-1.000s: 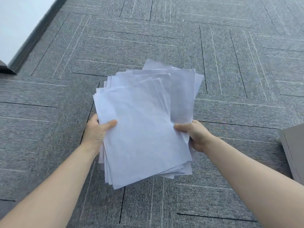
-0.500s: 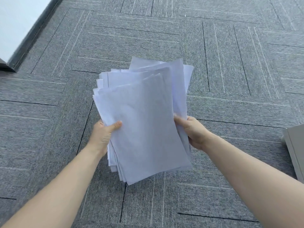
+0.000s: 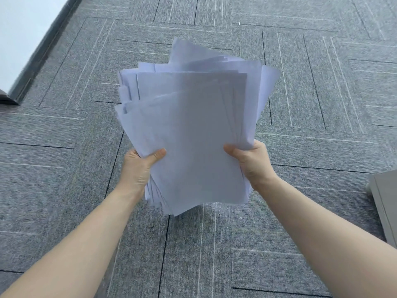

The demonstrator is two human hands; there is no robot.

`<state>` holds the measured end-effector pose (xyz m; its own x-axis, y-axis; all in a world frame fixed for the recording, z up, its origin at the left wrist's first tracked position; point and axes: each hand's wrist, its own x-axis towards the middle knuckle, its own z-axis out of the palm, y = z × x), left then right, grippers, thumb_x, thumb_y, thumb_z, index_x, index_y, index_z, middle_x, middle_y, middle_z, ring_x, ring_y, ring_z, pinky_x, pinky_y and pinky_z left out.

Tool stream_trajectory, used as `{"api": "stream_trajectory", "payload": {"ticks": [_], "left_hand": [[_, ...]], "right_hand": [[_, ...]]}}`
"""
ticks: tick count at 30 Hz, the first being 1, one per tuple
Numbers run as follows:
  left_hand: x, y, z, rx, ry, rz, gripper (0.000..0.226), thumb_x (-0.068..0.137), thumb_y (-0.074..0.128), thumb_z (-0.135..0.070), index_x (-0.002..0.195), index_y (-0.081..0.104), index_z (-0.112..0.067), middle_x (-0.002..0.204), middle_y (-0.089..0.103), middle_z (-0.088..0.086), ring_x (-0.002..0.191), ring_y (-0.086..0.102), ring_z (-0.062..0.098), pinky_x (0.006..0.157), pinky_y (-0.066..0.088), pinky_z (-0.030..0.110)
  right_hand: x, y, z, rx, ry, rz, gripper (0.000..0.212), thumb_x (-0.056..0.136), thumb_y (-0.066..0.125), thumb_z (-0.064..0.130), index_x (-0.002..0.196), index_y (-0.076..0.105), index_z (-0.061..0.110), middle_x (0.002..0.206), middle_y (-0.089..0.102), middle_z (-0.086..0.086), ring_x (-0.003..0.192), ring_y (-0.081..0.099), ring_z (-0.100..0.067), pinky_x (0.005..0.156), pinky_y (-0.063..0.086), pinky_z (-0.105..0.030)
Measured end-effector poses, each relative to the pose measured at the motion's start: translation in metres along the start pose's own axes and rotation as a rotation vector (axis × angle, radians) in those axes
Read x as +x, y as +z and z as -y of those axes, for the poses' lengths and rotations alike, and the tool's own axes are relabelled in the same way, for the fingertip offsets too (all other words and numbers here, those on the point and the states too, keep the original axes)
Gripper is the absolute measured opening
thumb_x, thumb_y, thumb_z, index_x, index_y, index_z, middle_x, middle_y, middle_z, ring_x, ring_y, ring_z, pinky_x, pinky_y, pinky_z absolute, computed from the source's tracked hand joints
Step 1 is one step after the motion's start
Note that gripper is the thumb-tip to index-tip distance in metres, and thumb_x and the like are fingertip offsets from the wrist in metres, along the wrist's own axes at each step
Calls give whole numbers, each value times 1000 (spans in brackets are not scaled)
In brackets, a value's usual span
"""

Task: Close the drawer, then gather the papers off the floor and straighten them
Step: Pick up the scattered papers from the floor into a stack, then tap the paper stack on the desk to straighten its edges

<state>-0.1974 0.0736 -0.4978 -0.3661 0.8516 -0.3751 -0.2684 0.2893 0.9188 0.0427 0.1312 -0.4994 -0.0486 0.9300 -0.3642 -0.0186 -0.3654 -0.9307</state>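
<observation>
A loose stack of white papers point(image 3: 193, 125) hangs in the air above the grey carpet, held between both hands. The sheets are uneven, with corners fanning out at the top and left edges. My left hand point(image 3: 139, 168) grips the stack's lower left edge, thumb on top. At the lower right edge, my right hand point(image 3: 251, 162) pinches the sheets the same way. No paper lies on the visible floor. The drawer itself cannot be made out.
Grey carpet tiles point(image 3: 64, 190) cover the floor. A grey cabinet corner point(image 3: 384, 207) stands at the right edge. A white wall with a dark skirting board point(image 3: 43, 52) runs along the top left.
The stack has been raised and turned more upright, its long edge now pointing away from me. Both hands kept their hold and shifted slightly rightward with it.
</observation>
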Motion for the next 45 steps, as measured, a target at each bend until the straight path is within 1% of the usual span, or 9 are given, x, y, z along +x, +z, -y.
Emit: {"api": "stream_trajectory", "payload": {"ticks": [3, 6, 12, 20, 24, 31, 35, 39, 45], "left_hand": [[-8, 7, -18, 50, -1, -25, 22, 80, 71, 3, 89, 65, -16, 74, 75, -12, 69, 71, 0, 59, 53, 13], [-21, 17, -47, 136, -16, -51, 19, 82, 73, -4, 93, 64, -16, 84, 72, -9, 65, 69, -4, 55, 50, 9], [-55, 47, -124, 192, -72, -94, 16, 85, 67, -2, 82, 64, -18, 82, 71, -4, 75, 67, 16, 68, 53, 25], [-110, 104, -255, 159, -106, -12, 15, 84, 67, -3, 86, 70, -18, 78, 77, -6, 70, 72, 12, 63, 58, 25], [-134, 134, -323, 192, -84, 31, 14, 81, 71, -7, 91, 73, -17, 93, 77, 1, 89, 73, 22, 81, 58, 36], [-172, 187, -436, 227, -29, 144, 11, 77, 73, -13, 83, 76, -23, 92, 77, 0, 93, 71, 25, 89, 53, 43], [-196, 212, -491, 242, 7, 199, 20, 79, 72, -10, 70, 76, -27, 78, 75, -9, 78, 69, 18, 78, 53, 38], [-226, 237, -539, 179, 10, 304, 12, 81, 71, -7, 81, 76, -18, 85, 77, -3, 78, 73, 15, 68, 55, 28], [-270, 287, -592, 192, 40, 536, 13, 82, 70, -1, 90, 74, -11, 84, 77, 0, 76, 74, 17, 64, 57, 26]], "right_hand": [[-7, 1, 23, -46, -10, -15, 14, 80, 71, -7, 80, 72, 7, 77, 74, -4, 73, 71, -21, 74, 60, -40], [-22, -1, 56, -74, 1, -53, 3, 82, 69, -7, 85, 69, -8, 78, 70, -8, 72, 67, -21, 71, 57, -37], [-64, -7, 136, -74, 50, -158, 12, 82, 67, -7, 87, 62, -16, 78, 63, -12, 71, 61, -20, 67, 50, -35], [-126, -29, 270, 17, 66, -281, 17, 81, 69, -2, 86, 61, -16, 72, 62, -9, 68, 60, -19, 63, 49, -33], [-158, -43, 344, 82, 42, -323, 31, 79, 71, 3, 86, 54, -22, 75, 55, -11, 72, 52, -20, 65, 43, -36], [-210, -68, 466, 152, -36, -391, 44, 70, 71, 16, 82, 51, -22, 78, 48, -10, 75, 45, -21, 66, 37, -38], [-240, -81, 521, 162, -92, -458, 40, 73, 72, 12, 84, 52, -21, 75, 51, -9, 72, 47, -19, 66, 39, -37], [-278, -99, 564, 162, -123, -572, 13, 82, 70, 0, 81, 62, -11, 72, 59, -6, 67, 55, -16, 64, 44, -32], [-346, -133, 606, 229, -198, -731, 17, 82, 71, 0, 85, 63, -14, 74, 61, -9, 70, 56, -18, 67, 44, -36]]}}
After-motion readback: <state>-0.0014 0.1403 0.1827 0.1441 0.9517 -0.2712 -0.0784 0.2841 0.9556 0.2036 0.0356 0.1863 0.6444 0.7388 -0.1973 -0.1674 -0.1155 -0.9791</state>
